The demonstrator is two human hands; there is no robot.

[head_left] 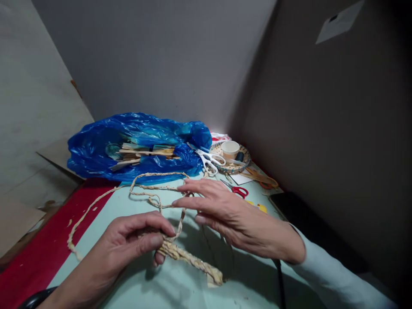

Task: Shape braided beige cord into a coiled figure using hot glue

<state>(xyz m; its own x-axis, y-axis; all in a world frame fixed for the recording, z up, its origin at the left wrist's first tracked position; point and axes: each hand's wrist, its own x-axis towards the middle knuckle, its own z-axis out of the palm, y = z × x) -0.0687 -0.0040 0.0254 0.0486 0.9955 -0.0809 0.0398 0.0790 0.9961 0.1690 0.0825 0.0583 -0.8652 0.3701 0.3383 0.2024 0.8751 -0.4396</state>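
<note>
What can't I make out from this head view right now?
Head view only:
- Left hand covers where the braided cord meets its thin strand; the grip itself is hidden.
- Blue bag: contents half veiled by plastic.
- Woven tray: dark item beside the cup, too small to name.
- Dark slab right of the right hand: lost in shadow.

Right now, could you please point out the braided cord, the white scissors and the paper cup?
braided cord [193, 259]: head view, on its thick plaited end.
white scissors [206, 158]: head view, where the handles join.
paper cup [230, 153]: head view, on its side wall.
</note>
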